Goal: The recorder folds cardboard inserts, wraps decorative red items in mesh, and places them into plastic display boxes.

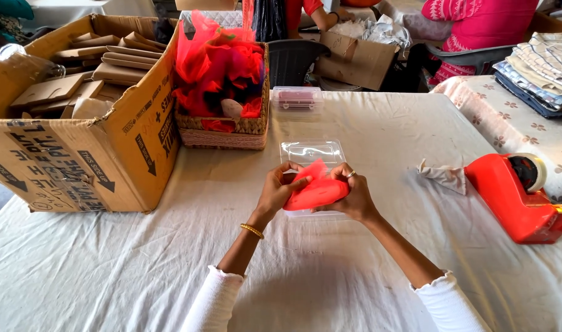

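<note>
Clear plastic hinged box [310, 151]: its near half is hidden behind both hands and the red fabric bundle [315, 192] they hold.
Bundle's contents: wrapped over, cannot be told.
Brown corrugated cardboard carton [96, 163]: left side cut off at the tabletop's left edge.
Woven wicker basket [224, 130]: inside buried under red and purple net fabric.
Red tape dispenser [516, 195]: right end cut off.
Folded shirts [542, 71]: cut off by the right edge.

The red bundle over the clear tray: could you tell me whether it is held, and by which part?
Yes. Both hands hold the red bundle: the left hand grips its left end, the right hand its right end.
</note>
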